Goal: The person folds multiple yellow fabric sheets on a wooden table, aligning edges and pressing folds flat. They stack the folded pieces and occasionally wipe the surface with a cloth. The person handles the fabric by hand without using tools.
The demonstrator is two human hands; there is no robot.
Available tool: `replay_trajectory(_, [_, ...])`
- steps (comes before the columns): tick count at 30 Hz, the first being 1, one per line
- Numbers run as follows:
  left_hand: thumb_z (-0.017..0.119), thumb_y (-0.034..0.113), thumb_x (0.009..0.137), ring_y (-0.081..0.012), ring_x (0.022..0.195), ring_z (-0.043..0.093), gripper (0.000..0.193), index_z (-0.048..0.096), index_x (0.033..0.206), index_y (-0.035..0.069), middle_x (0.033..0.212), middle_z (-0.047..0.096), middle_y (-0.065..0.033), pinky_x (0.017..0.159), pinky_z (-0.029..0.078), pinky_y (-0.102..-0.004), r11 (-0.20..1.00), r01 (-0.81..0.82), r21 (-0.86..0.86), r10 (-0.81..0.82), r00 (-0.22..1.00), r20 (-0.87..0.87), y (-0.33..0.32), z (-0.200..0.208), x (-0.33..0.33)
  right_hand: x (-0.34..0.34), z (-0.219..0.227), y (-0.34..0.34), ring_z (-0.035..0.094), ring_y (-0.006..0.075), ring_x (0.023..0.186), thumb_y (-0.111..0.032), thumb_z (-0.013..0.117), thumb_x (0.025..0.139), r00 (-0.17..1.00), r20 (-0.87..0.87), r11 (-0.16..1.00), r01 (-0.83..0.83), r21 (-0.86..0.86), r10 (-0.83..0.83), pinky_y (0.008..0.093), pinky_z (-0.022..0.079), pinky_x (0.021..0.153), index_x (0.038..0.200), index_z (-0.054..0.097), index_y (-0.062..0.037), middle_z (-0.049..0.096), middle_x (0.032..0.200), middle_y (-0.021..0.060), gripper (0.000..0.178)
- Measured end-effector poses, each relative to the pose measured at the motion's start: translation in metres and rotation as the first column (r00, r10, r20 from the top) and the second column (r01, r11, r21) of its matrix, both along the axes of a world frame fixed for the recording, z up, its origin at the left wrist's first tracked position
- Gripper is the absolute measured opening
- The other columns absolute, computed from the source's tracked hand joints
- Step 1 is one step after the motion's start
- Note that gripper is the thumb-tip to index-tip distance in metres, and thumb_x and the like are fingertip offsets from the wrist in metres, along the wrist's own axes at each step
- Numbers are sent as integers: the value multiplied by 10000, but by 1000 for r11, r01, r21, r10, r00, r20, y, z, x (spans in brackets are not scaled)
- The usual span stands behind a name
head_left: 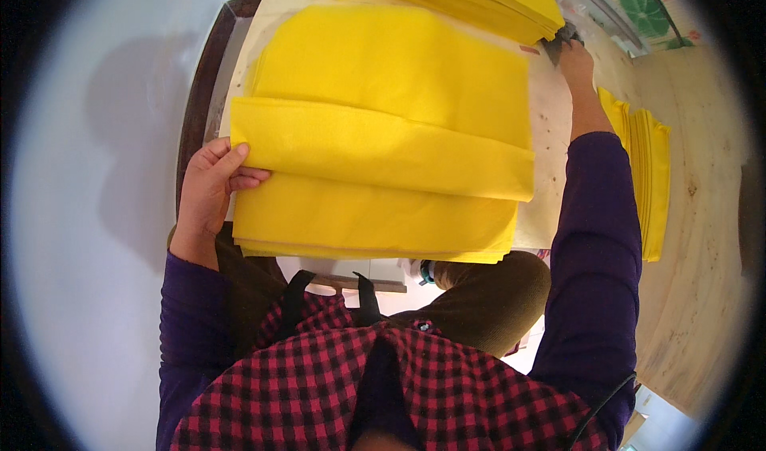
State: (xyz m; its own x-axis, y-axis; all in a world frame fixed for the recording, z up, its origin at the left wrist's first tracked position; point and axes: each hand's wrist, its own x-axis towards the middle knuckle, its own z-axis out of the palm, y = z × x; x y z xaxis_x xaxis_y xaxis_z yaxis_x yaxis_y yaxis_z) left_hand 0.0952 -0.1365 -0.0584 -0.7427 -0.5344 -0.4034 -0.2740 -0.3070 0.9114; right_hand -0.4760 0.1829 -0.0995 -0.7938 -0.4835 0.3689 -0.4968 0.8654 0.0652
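My left hand (215, 181) pinches the left end of a folded yellow fabric sheet (383, 144), thumb on top and fingers beneath. The folded band lies across a stack of flat yellow sheets (375, 219) in front of me. Stretched out to the far right, my right hand (576, 61) is closed on a small dark grey object (562, 44) whose kind I cannot make out. That object sits against the right corner of another yellow stack (463, 0) at the far side.
A pale wooden table (550, 132) bears the stacks. More folded yellow sheets (653, 183) stand on the right beside a wooden panel (694, 291). A white wall (104, 195) and a dark frame edge (199, 108) bound the left. Patterned green and red fabric (630, 0) shows at far right.
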Motion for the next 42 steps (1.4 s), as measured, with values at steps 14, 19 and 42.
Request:
replay_trajectory(14, [538,186,941,-140,767,679,247,607,1065,-17,946,681,-101,705,536,-222,1000,0,-12,0,1000,11,3,5,0,11,13,19,632,318,849,-245,497,948,997,70,962,-30,272,12,396,517,741,1080,591,1,638,961,178,294])
replay_trajectory(19, [545,179,938,-153,786,676,251,600,1077,-22,964,677,-104,722,534,-228,1000,2,2,-2,1000,6,3,4,-1,43,26,27,597,197,905,-186,619,885,654,691,696,339,-632,309,348,496,806,1215,512,-4,597,1086,105,392])
replay_trajectory(42, [608,123,885,-99,851,616,268,582,1131,18,1010,652,-46,721,508,-221,993,118,-15,-119,980,-160,-1,-8,4,403,109,-51,531,307,1155,-331,697,801,593,271,651,-709,-269,758,518,273,1086,1190,585,-81,597,1176,151,476])
